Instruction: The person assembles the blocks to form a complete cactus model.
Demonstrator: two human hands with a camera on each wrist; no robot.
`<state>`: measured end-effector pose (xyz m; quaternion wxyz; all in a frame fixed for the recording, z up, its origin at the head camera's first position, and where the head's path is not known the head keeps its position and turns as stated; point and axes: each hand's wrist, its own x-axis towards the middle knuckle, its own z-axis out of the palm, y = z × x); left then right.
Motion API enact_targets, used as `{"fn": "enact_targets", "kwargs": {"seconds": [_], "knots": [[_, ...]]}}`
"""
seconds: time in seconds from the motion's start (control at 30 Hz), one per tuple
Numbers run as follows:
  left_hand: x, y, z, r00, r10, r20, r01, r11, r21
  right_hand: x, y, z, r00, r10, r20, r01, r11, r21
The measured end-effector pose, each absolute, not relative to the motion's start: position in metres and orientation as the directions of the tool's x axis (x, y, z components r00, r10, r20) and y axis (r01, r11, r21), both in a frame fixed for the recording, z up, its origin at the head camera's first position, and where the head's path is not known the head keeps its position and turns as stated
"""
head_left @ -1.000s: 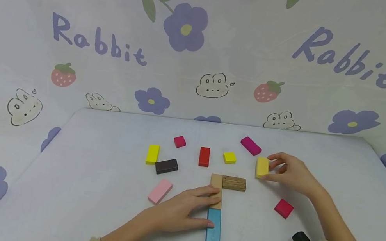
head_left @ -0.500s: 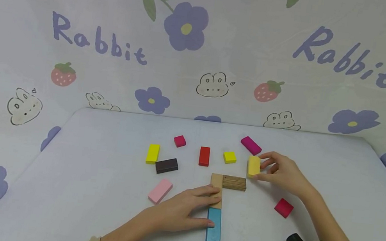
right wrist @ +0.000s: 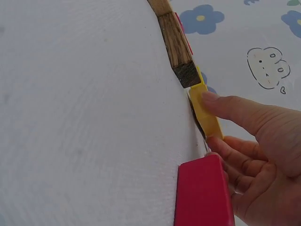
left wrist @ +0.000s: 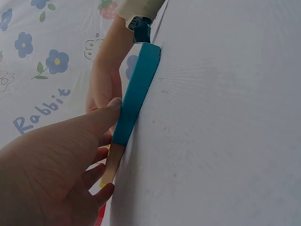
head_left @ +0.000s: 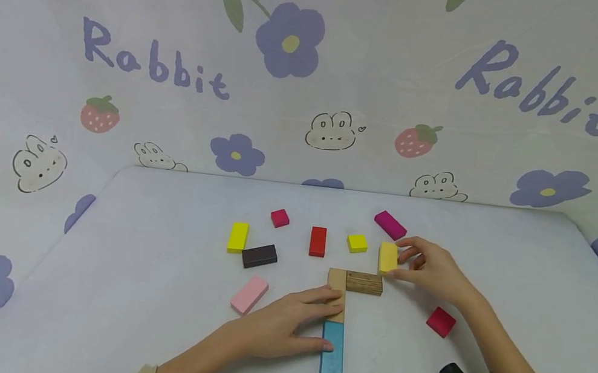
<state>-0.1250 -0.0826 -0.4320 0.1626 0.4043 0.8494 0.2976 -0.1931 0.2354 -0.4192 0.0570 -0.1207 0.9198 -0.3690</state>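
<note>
My right hand (head_left: 429,270) pinches a pale yellow block (head_left: 387,258) between thumb and fingers, at the right end of a brown wood-grain block (head_left: 364,283). In the right wrist view the yellow block (right wrist: 205,112) lies close by the brown block's dark end; whether they touch I cannot tell. The brown block meets the top of a tan block (head_left: 337,277) at a right angle. Below the tan block, end to end, lies a long blue block (head_left: 331,369). My left hand (head_left: 279,327) rests with extended fingers on the tan block and its thumb on the blue one.
Toward the back lie a red block (head_left: 317,241), a small yellow block (head_left: 357,243), a magenta block (head_left: 390,225) and a small pinkish-red block (head_left: 280,218). Leftward are yellow (head_left: 237,238), black (head_left: 259,256) and pink (head_left: 250,295) blocks. A crimson block (head_left: 441,322) sits near the right forearm.
My right hand has carried the pale yellow block leftward, up to the brown block's right end. The left hand and the blocks under it have stayed put.
</note>
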Motion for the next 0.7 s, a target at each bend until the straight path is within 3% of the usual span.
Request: {"fn": "enact_targets", "kwargs": {"seconds": [0.7], "knots": [[-0.1256,-0.0831,-0.4315,-0.619,0.785,-0.029,0.590,0.489,0.642,-0.1952,0.2361,-0.4233,-0.955,-0.296,-0.027,-0.183,0.657,-0.731]]}}
